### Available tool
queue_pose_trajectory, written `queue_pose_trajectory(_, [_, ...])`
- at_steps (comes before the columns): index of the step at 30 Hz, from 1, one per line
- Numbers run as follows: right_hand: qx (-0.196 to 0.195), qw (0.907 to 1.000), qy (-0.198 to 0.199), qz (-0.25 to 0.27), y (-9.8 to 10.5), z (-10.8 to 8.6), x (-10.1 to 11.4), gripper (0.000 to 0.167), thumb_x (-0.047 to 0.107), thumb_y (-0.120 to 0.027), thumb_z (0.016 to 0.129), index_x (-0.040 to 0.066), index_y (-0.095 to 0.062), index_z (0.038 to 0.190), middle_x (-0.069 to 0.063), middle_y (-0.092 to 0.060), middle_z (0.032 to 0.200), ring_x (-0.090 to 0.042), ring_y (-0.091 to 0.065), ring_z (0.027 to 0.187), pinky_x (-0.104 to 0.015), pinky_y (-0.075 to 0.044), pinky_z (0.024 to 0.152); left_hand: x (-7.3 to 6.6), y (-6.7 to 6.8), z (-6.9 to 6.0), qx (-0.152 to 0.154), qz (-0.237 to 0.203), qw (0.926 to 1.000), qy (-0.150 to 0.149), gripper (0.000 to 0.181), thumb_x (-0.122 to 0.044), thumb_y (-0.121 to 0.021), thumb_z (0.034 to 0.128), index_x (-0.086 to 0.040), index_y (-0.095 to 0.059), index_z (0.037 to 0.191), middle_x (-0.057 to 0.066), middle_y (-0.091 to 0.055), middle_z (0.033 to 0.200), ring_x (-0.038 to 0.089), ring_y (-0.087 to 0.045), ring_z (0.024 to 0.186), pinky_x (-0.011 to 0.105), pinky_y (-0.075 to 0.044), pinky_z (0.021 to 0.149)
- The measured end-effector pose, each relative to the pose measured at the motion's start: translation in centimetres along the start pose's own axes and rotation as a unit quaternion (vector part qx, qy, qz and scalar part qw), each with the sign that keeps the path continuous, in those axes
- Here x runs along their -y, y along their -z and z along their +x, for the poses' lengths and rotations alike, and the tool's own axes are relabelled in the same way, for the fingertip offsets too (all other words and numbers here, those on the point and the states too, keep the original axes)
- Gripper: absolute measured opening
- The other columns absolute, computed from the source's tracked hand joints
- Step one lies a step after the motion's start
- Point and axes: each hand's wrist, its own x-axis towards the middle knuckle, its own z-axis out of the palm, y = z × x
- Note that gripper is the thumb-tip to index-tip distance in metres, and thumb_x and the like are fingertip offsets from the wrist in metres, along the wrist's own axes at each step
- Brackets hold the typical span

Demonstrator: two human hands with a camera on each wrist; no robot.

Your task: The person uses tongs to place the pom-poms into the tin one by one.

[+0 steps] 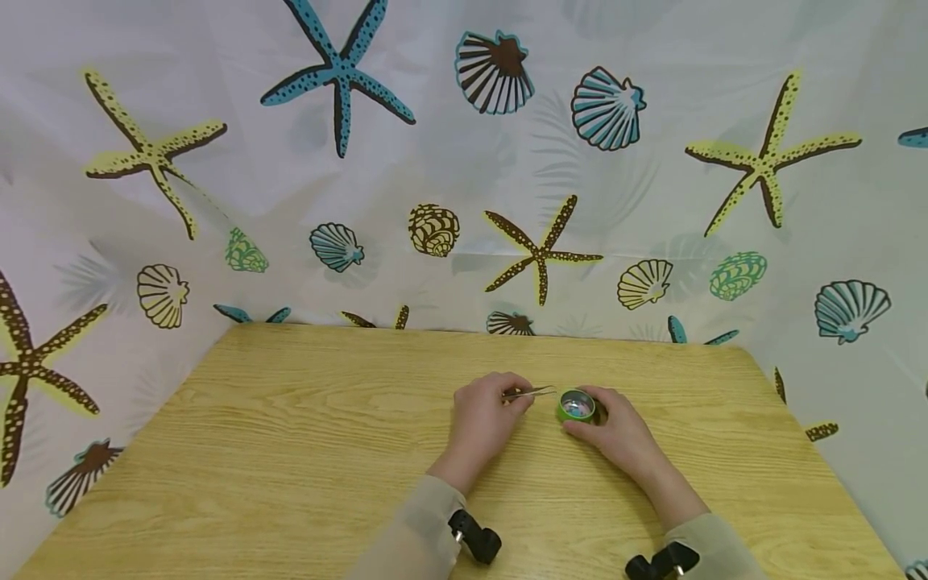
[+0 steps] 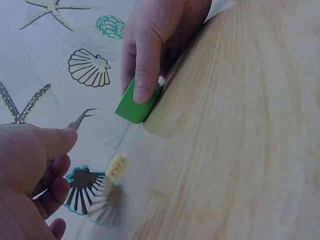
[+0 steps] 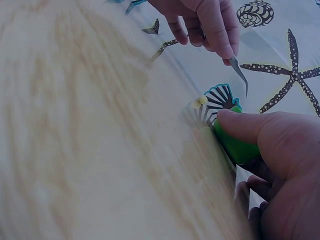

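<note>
1. Where the pale sleeves (image 1: 416, 524) lie closest, a small black device (image 1: 474, 538) sits near each cuff.
2. Below them spreads the worktop (image 1: 290, 443), its surface a light wood grain.
3. The right hand (image 1: 627, 427) grips a green tin (image 2: 133, 112) from its right side, thumb on the near wall and fingers curled round the back.
4. The tin stands right of the middle of the worktop, looking set down on it; its mouth is uncovered, the inside shiny, with whitish, pink and bluish contents too small to make out.
5. Level with it, the left hand (image 1: 487, 411) pinches slim metal tweezers (image 1: 540, 392), whose bent tips point toward the tin, slightly parted and just beside its rim without touching.
6. Both wrist views show a small pale-yellow piece (image 2: 116, 168) near the tin; I cannot tell what it is.
7. Farthest off, white cloth (image 1: 449, 161) printed with starfish and shells hangs behind the worktop and along its sides.
</note>
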Motion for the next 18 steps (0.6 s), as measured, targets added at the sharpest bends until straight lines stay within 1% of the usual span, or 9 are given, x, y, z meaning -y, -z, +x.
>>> queue_pose_trajectory(3, [0.000,1.0000,-0.001,0.001,-0.1,0.0,0.0,0.067,0.029,-0.086,0.100,0.003,-0.059,0.156,-0.024,-0.057,0.155,-0.045,-0.048,0.150,-0.063,-0.037,0.123,0.7,0.7,0.2,-0.012,-0.008,0.9998,0.011,0.008,-0.026,-0.084,0.1019,-0.023,-0.086,0.110,-0.005,-0.081,0.107,0.023,-0.072,0.098,0.061,-0.044,0.105])
queue_pose_trajectory(8, [0.003,1.0000,0.003,-0.001,0.0,0.0,-0.1,0.069,0.027,-0.087,0.100,0.001,-0.057,0.156,-0.025,-0.057,0.156,-0.046,-0.048,0.150,-0.062,-0.038,0.122,1.9,1.3,0.5,-0.028,0.002,0.9993,0.025,0.009,-0.025,-0.084,0.1016,-0.022,-0.086,0.110,-0.003,-0.082,0.107,0.024,-0.074,0.098,0.060,-0.047,0.103])
queue_pose_trajectory(13, [0.003,1.0000,0.004,-0.005,0.0,0.0,-0.2,0.070,0.028,-0.087,0.100,0.000,-0.057,0.157,-0.025,-0.057,0.156,-0.046,-0.048,0.150,-0.062,-0.038,0.123,2.4,1.4,0.7,-0.036,0.016,0.9985,0.038,0.010,-0.026,-0.085,0.1015,-0.021,-0.086,0.109,-0.002,-0.082,0.106,0.024,-0.077,0.099,0.061,-0.047,0.105])
queue_pose_trajectory(18, [0.004,1.0000,0.001,-0.004,0.1,0.0,-0.2,0.070,0.029,-0.086,0.100,0.001,-0.057,0.157,-0.025,-0.056,0.156,-0.046,-0.047,0.151,-0.062,-0.038,0.123,2.7,1.0,0.9,-0.032,0.016,0.9974,0.063,0.009,-0.027,-0.084,0.1018,-0.022,-0.085,0.109,-0.003,-0.083,0.106,0.024,-0.077,0.101,0.061,-0.044,0.106])
